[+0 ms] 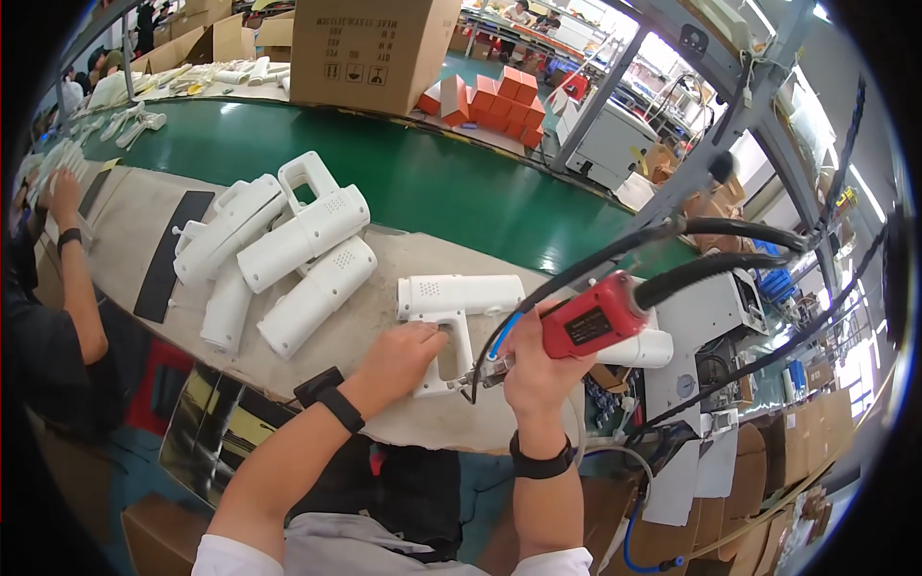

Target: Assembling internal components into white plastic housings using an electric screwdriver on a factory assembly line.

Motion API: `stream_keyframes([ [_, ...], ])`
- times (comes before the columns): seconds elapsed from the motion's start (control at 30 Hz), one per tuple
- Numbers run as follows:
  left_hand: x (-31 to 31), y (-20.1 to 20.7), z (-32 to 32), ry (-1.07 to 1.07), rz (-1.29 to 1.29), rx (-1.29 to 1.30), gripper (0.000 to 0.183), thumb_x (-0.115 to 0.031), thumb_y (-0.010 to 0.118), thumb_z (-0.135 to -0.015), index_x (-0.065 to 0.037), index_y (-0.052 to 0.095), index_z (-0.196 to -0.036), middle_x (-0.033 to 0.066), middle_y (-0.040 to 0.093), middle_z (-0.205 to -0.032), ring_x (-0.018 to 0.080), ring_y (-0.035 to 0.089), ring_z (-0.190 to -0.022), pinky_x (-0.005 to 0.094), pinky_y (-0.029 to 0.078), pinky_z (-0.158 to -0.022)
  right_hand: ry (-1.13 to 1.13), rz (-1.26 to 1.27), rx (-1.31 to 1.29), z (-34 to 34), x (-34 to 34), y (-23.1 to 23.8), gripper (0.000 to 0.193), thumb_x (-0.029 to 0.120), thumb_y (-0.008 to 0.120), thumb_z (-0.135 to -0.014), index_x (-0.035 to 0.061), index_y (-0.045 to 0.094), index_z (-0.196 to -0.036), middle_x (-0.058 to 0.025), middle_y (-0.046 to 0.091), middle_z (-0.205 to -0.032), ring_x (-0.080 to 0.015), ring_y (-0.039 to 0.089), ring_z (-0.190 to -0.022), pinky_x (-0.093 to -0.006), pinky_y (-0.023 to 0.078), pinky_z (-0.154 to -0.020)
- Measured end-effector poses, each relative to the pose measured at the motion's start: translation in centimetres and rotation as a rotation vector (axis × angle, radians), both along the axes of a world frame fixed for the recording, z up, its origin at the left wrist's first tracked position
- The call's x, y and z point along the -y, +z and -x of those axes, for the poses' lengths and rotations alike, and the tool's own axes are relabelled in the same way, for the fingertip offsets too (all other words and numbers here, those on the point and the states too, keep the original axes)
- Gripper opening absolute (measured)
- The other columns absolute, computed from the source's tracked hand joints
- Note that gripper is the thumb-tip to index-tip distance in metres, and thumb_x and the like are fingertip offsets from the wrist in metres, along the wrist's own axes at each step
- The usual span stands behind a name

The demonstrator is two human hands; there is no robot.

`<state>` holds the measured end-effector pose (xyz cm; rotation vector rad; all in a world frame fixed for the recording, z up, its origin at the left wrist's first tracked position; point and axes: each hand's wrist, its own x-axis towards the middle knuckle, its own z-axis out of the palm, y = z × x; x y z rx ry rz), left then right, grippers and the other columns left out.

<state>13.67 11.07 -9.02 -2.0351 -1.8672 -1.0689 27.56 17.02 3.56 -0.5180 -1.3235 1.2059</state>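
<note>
A red electric screwdriver (597, 317) is gripped in my right hand (540, 370), its metal tip pointing left toward the lower handle of a white plastic handheld housing (461, 298). The tip is close to the handle's base; whether it touches a screw I cannot tell. That housing lies on its side on the work surface, with a loop-shaped handle and a speaker-hole pattern. My left hand (399, 363) closes on the left side of its handle. Farther left, several similar white housings (305, 238) lie in a pile. Another white housing (642, 348) is partly hidden behind my right hand.
A green conveyor belt (423, 178) runs beyond the beige work surface (413, 252). Black cables (715, 274) hang from the right. A large carton (370, 58) and orange boxes (495, 101) stand past the belt. At far left, a co-worker's arm (82, 288) reaches over the bench.
</note>
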Motion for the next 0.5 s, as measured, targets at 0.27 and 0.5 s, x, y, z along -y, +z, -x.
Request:
stream_keyframes([
  [0.27, 0.0, -0.2, 0.3, -0.015, 0.028, -0.018, 0.010, -0.005, 0.055, -0.075, -0.004, 0.054, -0.084, 0.0104, 0.063, -0.090, 0.0272, 0.063, -0.089, 0.0365, 0.052, -0.073, 0.055, -0.063, -0.146, -1.2, 3.2, 4.6, 0.016, 0.005, 0.058, -0.087, 0.0027, 0.049, -0.101, -0.0063, 0.055, -0.069, -0.0116, 0.049, -0.047, -0.0231, 0.038, -0.040],
  [0.5, 0.6, 1.1, 0.2, -0.034, 0.110, 0.056, 0.011, -0.005, 0.056, -0.073, -0.003, 0.053, -0.084, 0.0107, 0.059, -0.085, 0.0280, 0.061, -0.085, 0.0374, 0.051, -0.072, 0.138, -0.197, 0.030, 0.9, 3.9, 3.4, 0.022, 0.001, 0.062, -0.085, 0.0016, 0.049, -0.103, -0.0102, 0.061, -0.082, -0.0141, 0.059, -0.056, -0.0228, 0.044, -0.042],
])
